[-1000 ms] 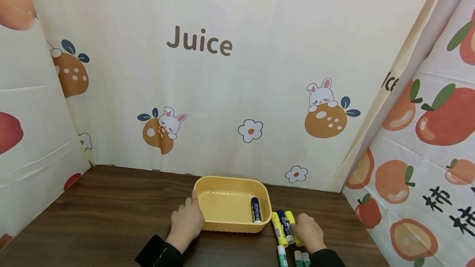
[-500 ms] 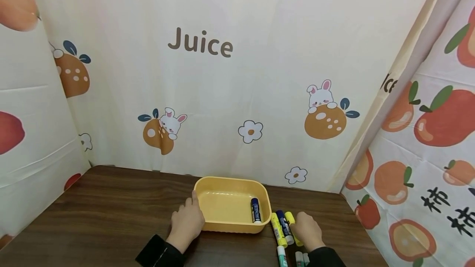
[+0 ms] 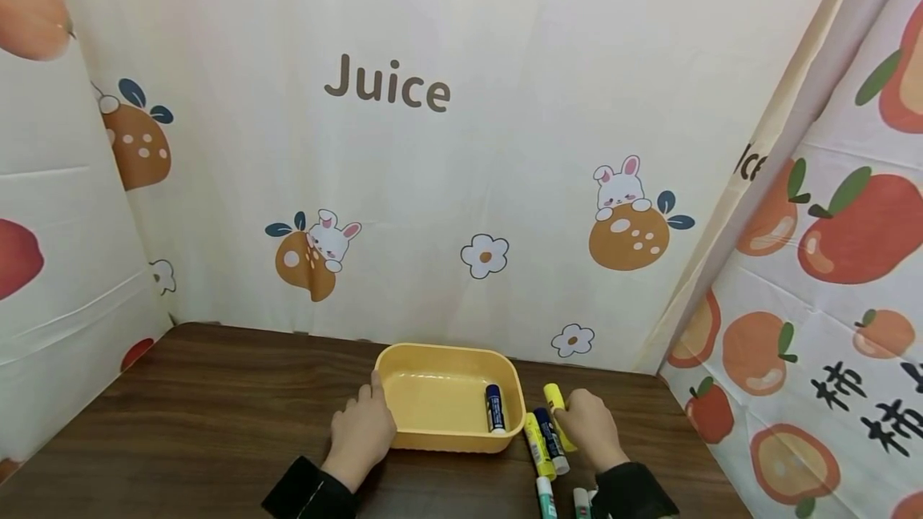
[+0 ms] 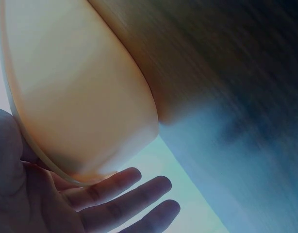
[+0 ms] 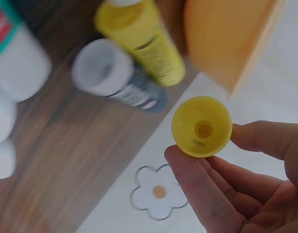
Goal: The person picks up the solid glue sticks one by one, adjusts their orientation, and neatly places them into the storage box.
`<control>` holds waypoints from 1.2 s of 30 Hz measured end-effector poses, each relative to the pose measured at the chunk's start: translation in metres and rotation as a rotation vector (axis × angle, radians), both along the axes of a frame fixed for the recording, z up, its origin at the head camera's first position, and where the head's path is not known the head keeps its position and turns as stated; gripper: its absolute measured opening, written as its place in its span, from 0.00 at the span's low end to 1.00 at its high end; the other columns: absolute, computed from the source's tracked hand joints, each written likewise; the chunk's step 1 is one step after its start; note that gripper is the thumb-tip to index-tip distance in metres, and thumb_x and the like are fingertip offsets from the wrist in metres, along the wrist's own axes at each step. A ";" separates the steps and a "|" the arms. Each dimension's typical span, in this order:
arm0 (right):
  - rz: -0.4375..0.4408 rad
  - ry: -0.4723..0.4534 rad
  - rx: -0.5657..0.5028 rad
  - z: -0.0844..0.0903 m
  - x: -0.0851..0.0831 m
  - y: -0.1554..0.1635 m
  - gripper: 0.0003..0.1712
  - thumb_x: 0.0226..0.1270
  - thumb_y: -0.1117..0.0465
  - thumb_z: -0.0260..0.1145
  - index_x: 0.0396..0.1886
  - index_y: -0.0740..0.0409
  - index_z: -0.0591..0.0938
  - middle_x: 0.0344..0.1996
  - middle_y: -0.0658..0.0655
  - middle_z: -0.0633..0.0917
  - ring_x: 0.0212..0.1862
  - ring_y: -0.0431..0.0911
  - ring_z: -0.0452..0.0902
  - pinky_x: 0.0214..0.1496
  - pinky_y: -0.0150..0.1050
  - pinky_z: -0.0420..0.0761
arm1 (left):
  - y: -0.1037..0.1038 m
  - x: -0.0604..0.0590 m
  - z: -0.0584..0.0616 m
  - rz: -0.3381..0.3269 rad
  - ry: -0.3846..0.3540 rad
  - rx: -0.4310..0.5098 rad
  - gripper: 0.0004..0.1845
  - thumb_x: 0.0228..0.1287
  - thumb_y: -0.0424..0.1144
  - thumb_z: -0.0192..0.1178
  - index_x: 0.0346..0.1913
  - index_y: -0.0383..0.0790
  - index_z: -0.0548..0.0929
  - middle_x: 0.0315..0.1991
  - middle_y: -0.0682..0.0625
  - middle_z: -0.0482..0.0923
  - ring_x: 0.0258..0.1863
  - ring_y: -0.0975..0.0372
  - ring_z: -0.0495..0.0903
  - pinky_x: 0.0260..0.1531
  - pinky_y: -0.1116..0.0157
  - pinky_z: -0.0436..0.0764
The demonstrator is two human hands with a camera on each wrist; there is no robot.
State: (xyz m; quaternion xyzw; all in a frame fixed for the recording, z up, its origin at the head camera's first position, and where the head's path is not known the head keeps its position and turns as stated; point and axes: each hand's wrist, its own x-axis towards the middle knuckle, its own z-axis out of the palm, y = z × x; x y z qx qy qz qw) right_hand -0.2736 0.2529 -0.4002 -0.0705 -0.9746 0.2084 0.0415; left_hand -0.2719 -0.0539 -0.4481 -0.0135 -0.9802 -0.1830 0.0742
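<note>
A yellow plastic bin point(image 3: 449, 442) stands on the table with a dark blue glue stick point(image 3: 494, 408) inside at its right end. My left hand point(image 3: 363, 429) holds the bin's left end; in the left wrist view the rim passes between thumb and fingers point(image 4: 124, 204). Right of the bin, my right hand point(image 3: 591, 425) pinches a yellow glue stick point(image 5: 202, 127) between thumb and fingers, its round hollow end facing the wrist camera. Beside it lie another yellow glue stick point(image 3: 539, 447) and a dark blue one with a white end point(image 3: 551, 440).
Several white-and-green sticks point(image 3: 546, 496) lie at the front, partly cut off by the frame and the right sleeve point(image 3: 634, 492). The dark wood table point(image 3: 216, 415) meets a printed curtain point(image 3: 404, 287) behind the bin.
My right hand has taken the yellow glue stick away from the row, moving it up and slightly left. The left hand and the bin stay in place.
</note>
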 end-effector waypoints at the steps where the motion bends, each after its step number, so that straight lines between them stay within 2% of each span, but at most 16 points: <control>1: 0.009 0.011 -0.007 0.002 0.000 -0.003 0.25 0.57 0.64 0.61 0.05 0.51 0.61 0.07 0.45 0.60 0.11 0.37 0.56 0.15 0.28 0.57 | 0.000 0.000 0.000 -0.001 0.000 0.000 0.30 0.62 0.34 0.49 0.66 0.21 0.60 0.45 0.34 0.75 0.33 0.47 0.77 0.28 0.51 0.75; 6: 0.041 0.038 -0.056 0.013 -0.004 -0.021 0.26 0.58 0.63 0.62 0.05 0.51 0.61 0.07 0.44 0.58 0.11 0.37 0.56 0.15 0.27 0.56 | 0.000 0.000 -0.001 0.000 0.010 -0.006 0.31 0.62 0.34 0.49 0.66 0.21 0.60 0.45 0.34 0.75 0.32 0.48 0.76 0.27 0.52 0.75; 14: 0.063 0.004 -0.088 0.021 -0.018 -0.051 0.27 0.59 0.62 0.62 0.05 0.51 0.60 0.07 0.45 0.58 0.12 0.38 0.56 0.16 0.28 0.57 | -0.002 0.000 0.001 0.005 -0.014 0.004 0.31 0.63 0.35 0.49 0.66 0.22 0.59 0.47 0.34 0.74 0.35 0.47 0.77 0.30 0.50 0.75; 18: 0.095 0.022 -0.094 0.021 -0.020 -0.061 0.27 0.58 0.62 0.62 0.05 0.51 0.60 0.08 0.45 0.57 0.11 0.37 0.55 0.15 0.27 0.57 | -0.002 0.001 0.002 0.004 -0.012 0.002 0.31 0.63 0.35 0.49 0.66 0.22 0.59 0.48 0.34 0.74 0.35 0.47 0.77 0.30 0.50 0.76; 23: 0.113 0.044 -0.094 0.018 -0.020 -0.070 0.26 0.56 0.64 0.62 0.05 0.51 0.60 0.07 0.45 0.59 0.10 0.37 0.59 0.13 0.26 0.60 | -0.002 0.001 0.002 0.004 0.001 -0.006 0.30 0.63 0.35 0.48 0.66 0.22 0.60 0.49 0.34 0.75 0.35 0.47 0.77 0.30 0.50 0.76; 29: 0.124 0.029 -0.085 0.014 -0.024 -0.081 0.27 0.56 0.65 0.62 0.05 0.50 0.58 0.07 0.45 0.59 0.11 0.37 0.61 0.13 0.25 0.63 | -0.002 0.001 0.003 0.004 0.005 -0.011 0.30 0.63 0.35 0.49 0.66 0.22 0.61 0.48 0.34 0.75 0.34 0.48 0.77 0.30 0.51 0.76; 36: 0.122 0.003 -0.081 0.006 -0.027 -0.093 0.24 0.56 0.65 0.63 0.06 0.52 0.63 0.07 0.47 0.65 0.12 0.38 0.66 0.14 0.26 0.66 | -0.001 0.000 0.004 0.006 -0.006 -0.008 0.31 0.63 0.36 0.50 0.66 0.22 0.60 0.49 0.34 0.75 0.36 0.47 0.77 0.32 0.50 0.76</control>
